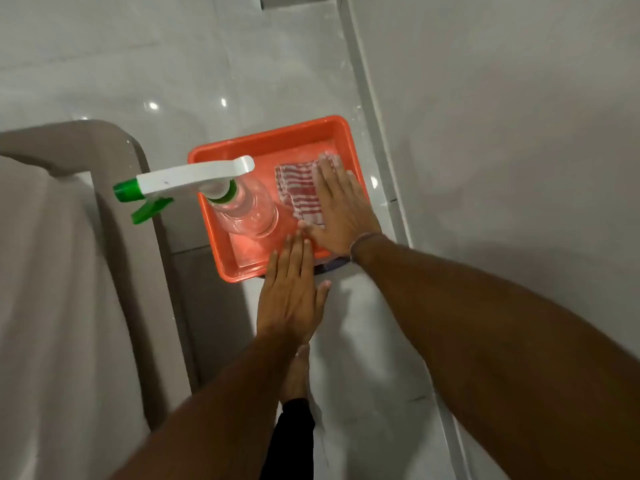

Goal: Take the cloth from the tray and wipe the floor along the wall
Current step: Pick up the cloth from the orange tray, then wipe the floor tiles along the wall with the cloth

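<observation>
An orange tray (263, 145) sits on the glossy white floor beside the wall. Inside it, on the right, lies a folded red-and-white striped cloth (298, 187). My right hand (341, 209) lies flat on the cloth with its fingers stretched out, covering the cloth's right part. My left hand (292, 291) hovers flat over the tray's near edge, fingers apart, with nothing in it. The wall (502, 133) rises at the right, with a pale skirting strip (372, 109) along its base.
A clear spray bottle (242, 209) with a white and green trigger head stands in the tray's left half. A beige sofa or bed edge (69, 271) fills the left side. My bare foot (296, 375) stands on the floor below the tray.
</observation>
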`<action>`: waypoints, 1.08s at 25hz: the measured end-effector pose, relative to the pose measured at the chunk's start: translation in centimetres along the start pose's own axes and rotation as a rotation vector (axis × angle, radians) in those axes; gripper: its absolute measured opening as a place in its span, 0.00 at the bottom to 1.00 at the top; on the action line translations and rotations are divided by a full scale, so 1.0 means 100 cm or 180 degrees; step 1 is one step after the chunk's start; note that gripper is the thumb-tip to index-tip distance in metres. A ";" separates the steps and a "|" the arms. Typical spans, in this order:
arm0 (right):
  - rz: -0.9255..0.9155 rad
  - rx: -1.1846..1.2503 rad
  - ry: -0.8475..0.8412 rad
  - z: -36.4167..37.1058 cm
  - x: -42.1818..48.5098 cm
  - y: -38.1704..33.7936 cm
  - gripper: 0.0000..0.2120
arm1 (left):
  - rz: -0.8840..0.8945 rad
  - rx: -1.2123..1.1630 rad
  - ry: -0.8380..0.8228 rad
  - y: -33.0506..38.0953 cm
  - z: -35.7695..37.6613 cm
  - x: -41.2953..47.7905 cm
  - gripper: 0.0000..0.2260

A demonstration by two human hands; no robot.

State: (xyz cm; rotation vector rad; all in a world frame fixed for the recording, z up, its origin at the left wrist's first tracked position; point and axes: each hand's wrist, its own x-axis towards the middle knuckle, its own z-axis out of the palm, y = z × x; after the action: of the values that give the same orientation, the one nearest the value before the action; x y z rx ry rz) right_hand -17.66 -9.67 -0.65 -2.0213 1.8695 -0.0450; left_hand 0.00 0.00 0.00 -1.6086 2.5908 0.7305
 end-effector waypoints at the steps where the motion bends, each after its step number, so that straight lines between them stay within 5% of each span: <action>1: -0.0101 -0.0138 -0.0097 0.007 0.010 0.003 0.51 | -0.0036 -0.0047 0.0079 -0.002 0.006 0.003 0.33; 4: -0.0353 -0.0546 -0.0431 0.013 0.026 0.010 0.52 | -0.0029 -0.0031 0.0191 -0.005 0.011 0.007 0.32; 7: -0.0304 -0.0337 -0.0588 0.016 0.032 0.008 0.40 | -0.0012 -0.0068 0.0176 -0.005 0.012 0.005 0.32; 10: -0.0041 0.0166 -0.0241 -0.002 0.032 0.004 0.27 | -0.0090 -0.0067 0.0204 0.003 0.006 0.004 0.33; 15: 0.0081 0.0950 0.0783 -0.055 -0.023 -0.016 0.24 | -0.0115 -0.0112 0.0121 0.037 -0.016 -0.013 0.34; 19: 0.0061 0.1222 0.1012 -0.077 -0.137 -0.021 0.25 | -0.0207 -0.0205 -0.0026 0.079 -0.009 -0.064 0.34; 27: 0.1170 0.1733 0.0223 0.106 -0.391 -0.004 0.27 | -0.0248 0.0465 -0.0719 0.089 0.148 -0.189 0.38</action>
State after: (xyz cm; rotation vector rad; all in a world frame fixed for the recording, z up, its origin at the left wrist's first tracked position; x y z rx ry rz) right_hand -18.72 30.86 -1.24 -1.3155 1.9703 -0.4734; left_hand -2.08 24.97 -5.15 -1.4818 2.3512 0.6583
